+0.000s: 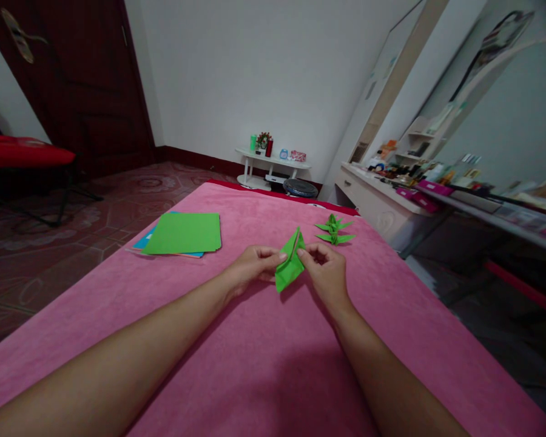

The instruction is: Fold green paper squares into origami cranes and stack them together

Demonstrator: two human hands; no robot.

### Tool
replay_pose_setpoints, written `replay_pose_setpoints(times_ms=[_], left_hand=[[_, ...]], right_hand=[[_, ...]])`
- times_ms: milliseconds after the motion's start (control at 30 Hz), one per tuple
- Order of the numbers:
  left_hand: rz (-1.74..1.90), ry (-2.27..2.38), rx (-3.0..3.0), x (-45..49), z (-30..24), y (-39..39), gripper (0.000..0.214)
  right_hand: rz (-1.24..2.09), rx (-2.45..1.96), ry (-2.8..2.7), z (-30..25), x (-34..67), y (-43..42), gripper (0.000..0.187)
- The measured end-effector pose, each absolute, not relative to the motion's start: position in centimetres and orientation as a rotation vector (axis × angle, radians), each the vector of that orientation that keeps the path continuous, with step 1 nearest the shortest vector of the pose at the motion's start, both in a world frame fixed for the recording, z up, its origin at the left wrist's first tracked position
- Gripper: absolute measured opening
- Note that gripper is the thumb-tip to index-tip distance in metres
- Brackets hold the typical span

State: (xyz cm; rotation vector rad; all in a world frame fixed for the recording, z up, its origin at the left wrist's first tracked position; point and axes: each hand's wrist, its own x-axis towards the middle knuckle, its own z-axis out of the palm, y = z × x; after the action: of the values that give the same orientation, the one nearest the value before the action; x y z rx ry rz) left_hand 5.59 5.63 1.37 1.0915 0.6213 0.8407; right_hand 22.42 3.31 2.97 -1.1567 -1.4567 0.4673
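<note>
A partly folded piece of green origami paper (290, 267) is held between my two hands, a little above the pink cloth. It is a pointed diamond shape with a slit running down from its upper tip. My left hand (257, 263) pinches its left edge, thumb on top. On the other side, my right hand (325, 267) grips the right edge between thumb and curled fingers. Some of the fingertips are hidden behind the paper. Beyond my right hand lie finished green folded-paper figures (334, 229) with thin pointed ends.
A stack of square paper (184, 233), green on top with blue below, lies to the left on the pink cloth (236, 364). Farther off stand a small white table (273, 159) with a vase and bottles, and a cluttered dressing table (382, 194) at right.
</note>
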Motion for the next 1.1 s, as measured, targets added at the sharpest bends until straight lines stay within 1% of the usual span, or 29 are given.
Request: replay_pose_setpoints(times_ms=[167, 367, 700, 800, 1000, 1100], left_hand=[[0.955, 0.754, 1.079, 6.1, 0.9, 5.7, 0.039], [1.023, 0.778, 1.066, 6.5, 0.9, 5.4, 0.034], [0.979, 0.718, 1.088, 6.8, 0.6, 5.3, 0.037], [0.956, 0.698, 1.069, 6.8, 0.4, 5.3, 0.036], [0.919, 0.649, 0.985, 6.9, 0.0, 5.1, 0.034], [0.902, 0.631, 0.944, 6.9, -0.2, 5.1, 0.035]], right_hand=[[0.464, -1.138, -1.456, 2.6, 22.3, 3.3, 0.014], [0.600, -1.094, -1.411, 2.3, 22.3, 3.3, 0.016], [0.869, -1.050, -1.306, 2.7, 21.8, 3.2, 0.015], [0.908, -1.038, -1.295, 2.7, 21.8, 3.2, 0.015], [0.937, -0.995, -1.345, 3.1, 21.7, 3.0, 0.007], [0.959, -0.985, -1.346, 3.5, 21.7, 2.8, 0.006]])
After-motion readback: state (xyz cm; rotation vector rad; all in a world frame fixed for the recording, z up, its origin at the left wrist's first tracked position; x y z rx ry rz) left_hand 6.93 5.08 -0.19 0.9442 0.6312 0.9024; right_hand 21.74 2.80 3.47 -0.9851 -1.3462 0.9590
